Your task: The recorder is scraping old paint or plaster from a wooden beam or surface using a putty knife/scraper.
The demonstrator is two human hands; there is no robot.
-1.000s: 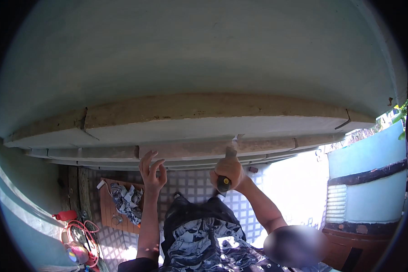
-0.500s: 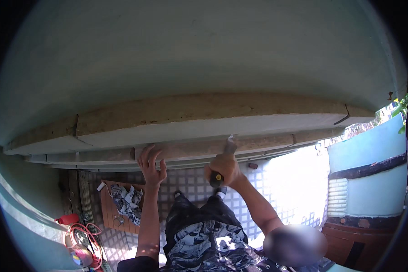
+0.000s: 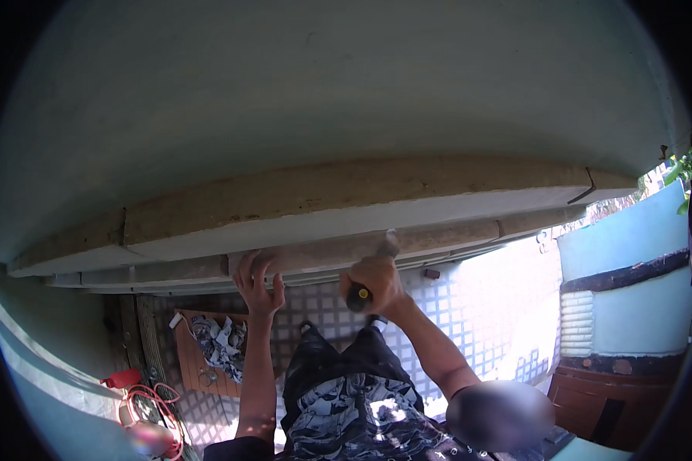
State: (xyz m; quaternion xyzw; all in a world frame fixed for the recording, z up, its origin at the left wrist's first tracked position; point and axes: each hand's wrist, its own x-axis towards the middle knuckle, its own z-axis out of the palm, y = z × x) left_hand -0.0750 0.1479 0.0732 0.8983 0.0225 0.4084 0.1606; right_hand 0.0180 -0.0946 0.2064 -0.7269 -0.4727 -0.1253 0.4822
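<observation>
My right hand [image 3: 377, 283] is closed round the black, yellow-tipped handle of a scraper [image 3: 387, 247]. Its light metal blade meets the lower ledge [image 3: 323, 250] of the pale green wall, close under the upper ledge [image 3: 300, 201]. Farther left, my left hand [image 3: 257, 283] lies with fingers apart against the front edge of that lower ledge and holds nothing. The blade's tip is blurred, so the exact contact is hard to make out.
Below left, a brown wooden board [image 3: 194, 361] on the tiled floor bears a crumpled patterned cloth [image 3: 221, 342]. Beside it lie a red hose [image 3: 155, 399] and a red container [image 3: 121, 378]. A light blue wall [image 3: 638, 323] stands at the right.
My right hand and the scraper have shifted slightly left along the ledge, the handle end tilting left. My left hand stays on the ledge. The whole view has turned a little.
</observation>
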